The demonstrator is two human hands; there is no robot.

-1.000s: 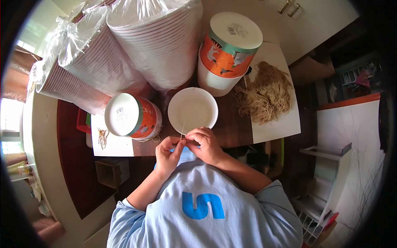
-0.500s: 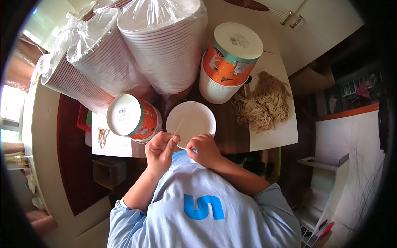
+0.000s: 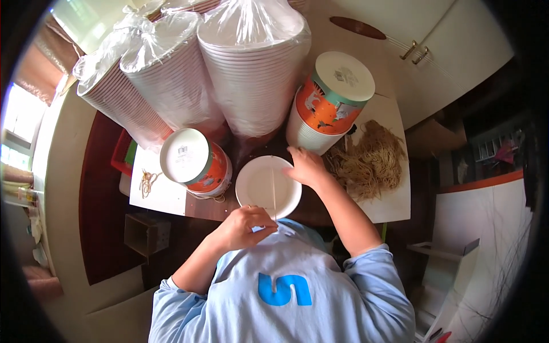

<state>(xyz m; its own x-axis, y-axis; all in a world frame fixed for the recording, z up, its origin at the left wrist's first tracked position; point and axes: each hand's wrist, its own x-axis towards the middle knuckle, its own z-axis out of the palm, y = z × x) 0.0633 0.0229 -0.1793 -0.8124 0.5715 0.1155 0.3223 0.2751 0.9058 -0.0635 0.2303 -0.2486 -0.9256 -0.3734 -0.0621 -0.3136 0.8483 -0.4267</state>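
Note:
A white paper bucket (image 3: pixel 245 188) sits mouth up on the table in front of me. My left hand (image 3: pixel 247 228), at its near side, pinches a thin pale strand of cord (image 3: pixel 274 191) that stretches up across the bucket's mouth. My right hand (image 3: pixel 309 167) is at the bucket's far right rim, thumb and fingers spread apart, the thumb overlapping the rim. Left of the bucket, an upturned orange printed bucket (image 3: pixel 213 168) with a white base has cord around its lower edge. Further right lies a tangled heap of tan cords (image 3: pixel 374 163).
Tall stacks of white buckets (image 3: pixel 251 86) in clear plastic bags fill the back left. Another orange bucket (image 3: pixel 331 106) stands upturned on a white stack, beside the cord heap. A small bunch of cords (image 3: pixel 148 182) lies at the left. Underneath is an open cardboard box (image 3: pixel 147 235).
My right hand has moved away from my left, up and right to the bucket's far rim. My left hand has come down and right, nearer my body, still pinching the cord.

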